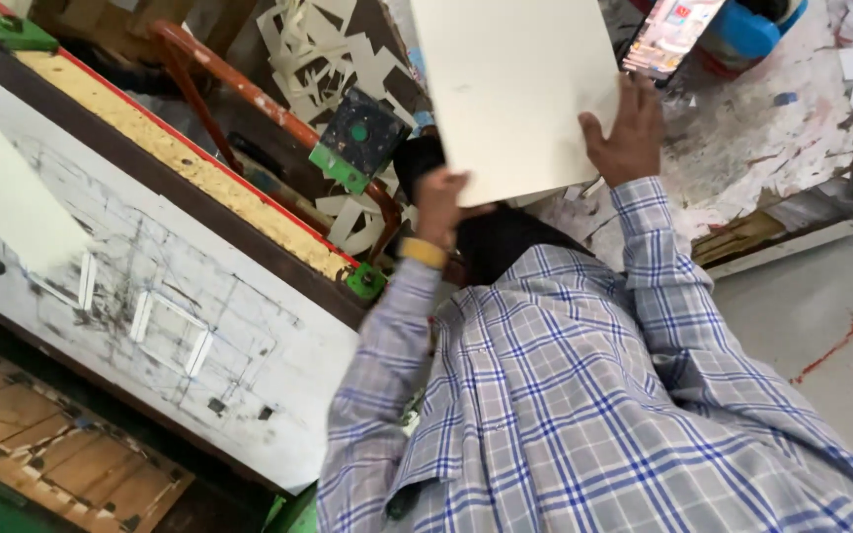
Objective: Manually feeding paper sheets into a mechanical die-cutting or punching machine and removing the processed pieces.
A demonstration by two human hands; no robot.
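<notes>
Two hands grasp the cream cardboard sheet [515, 89], and both belong to a co-worker in a blue-checked shirt [565, 415] who bends forward with their back to the camera. The wearer's own hands are out of view, so I cannot tell their state. The co-worker's hand with the yellow wristband [441, 202] is clenched on the sheet's lower corner. The co-worker's other hand [629, 133] lies spread against the sheet's right edge, fingers up. The sheet is held raised and tilted above the co-worker's dark-haired head, in front of a heap of pale paper offcuts [318, 49]. Just left of the banded hand sits a square black-and-green block [362, 133] on a rusty orange bar [249, 89]. Beyond the sheet's upper right corner a lit phone screen [668, 35] shows beside a blue object [742, 30]. To the left slopes a white press plate [278, 375] smeared with grey lines. Below it lies a brown wooden die board [41, 444]. A pale blurred sheet [2, 188] crosses the far left edge.
</notes>
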